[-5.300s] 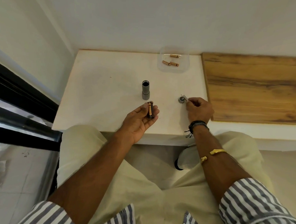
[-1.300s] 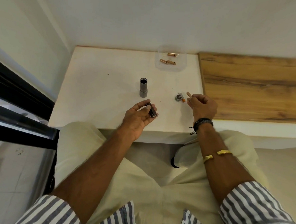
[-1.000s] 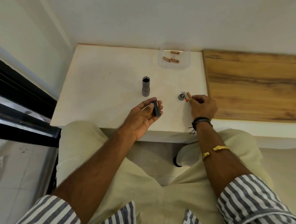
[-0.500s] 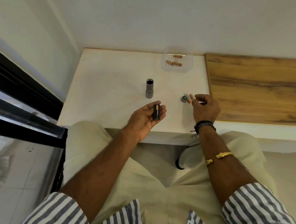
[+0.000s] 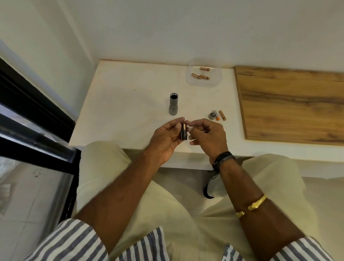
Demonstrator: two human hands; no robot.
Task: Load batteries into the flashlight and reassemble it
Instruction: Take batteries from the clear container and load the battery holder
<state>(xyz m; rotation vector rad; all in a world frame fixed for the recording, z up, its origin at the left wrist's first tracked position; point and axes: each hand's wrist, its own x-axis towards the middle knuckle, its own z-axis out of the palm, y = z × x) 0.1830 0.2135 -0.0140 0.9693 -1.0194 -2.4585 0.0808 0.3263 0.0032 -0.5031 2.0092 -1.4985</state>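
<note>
1. Since half a second ago the right hand [image 5: 208,136] has left the small parts by the wooden board and come across to meet the left hand [image 5: 166,139] in front of the person, above the near edge of the white table [image 5: 119,109].
2. The left hand is curled around a black battery holder [image 5: 183,131], pinched upright between thumb and fingers, with one copper-topped cell showing in it.
3. The right hand is loosely curled, its fingertips touching the top of the holder; whether it also pinches something small there is hard to tell.
4. The grey flashlight body [image 5: 173,104] stands upright on the table, open end up, a little beyond the hands.
5. To the right lie the dark round cap [image 5: 212,116], a grey-and-orange battery [image 5: 216,115] just beside it, and a copper-coloured battery [image 5: 222,115] next to that.
6. At the back of the table a clear plastic container [image 5: 203,83] holds three more copper batteries [image 5: 200,76].
7. A wooden board [image 5: 297,103] covers the table's right part.
</note>
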